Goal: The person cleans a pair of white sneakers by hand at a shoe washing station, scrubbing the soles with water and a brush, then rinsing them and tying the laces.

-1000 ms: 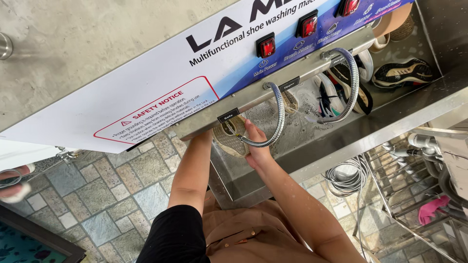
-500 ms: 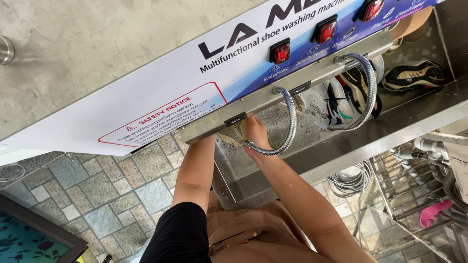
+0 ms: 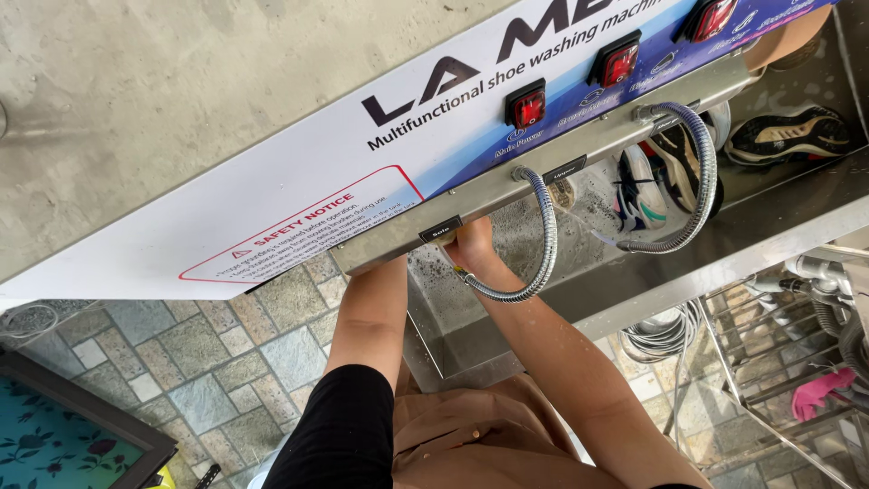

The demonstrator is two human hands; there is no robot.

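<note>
Both my arms reach up under the front edge of a shoe-washing machine's white and blue panel [image 3: 299,181]. My right hand [image 3: 471,246] shows only its back and wrist, pressed against the panel's steel underside beside a bent flexible metal hose [image 3: 546,237]; its fingers are hidden. My left forearm [image 3: 369,312], with a black sleeve above it, disappears under the panel, so that hand is out of sight. What either hand holds is hidden.
A wet steel basin [image 3: 724,244] holds sneakers [image 3: 638,195] and a dark shoe [image 3: 787,136], with a second hose [image 3: 701,181] looping over them. Red rocker switches [image 3: 527,106] line the panel. Below lie stone tiles [image 3: 226,353], coiled cable [image 3: 661,330], a wire rack [image 3: 778,380] and a floral mat [image 3: 63,444].
The view has drifted so that the panel and basin sit further right in frame. My hands stay tucked under the panel's edge; the left hand has slipped fully out of sight.
</note>
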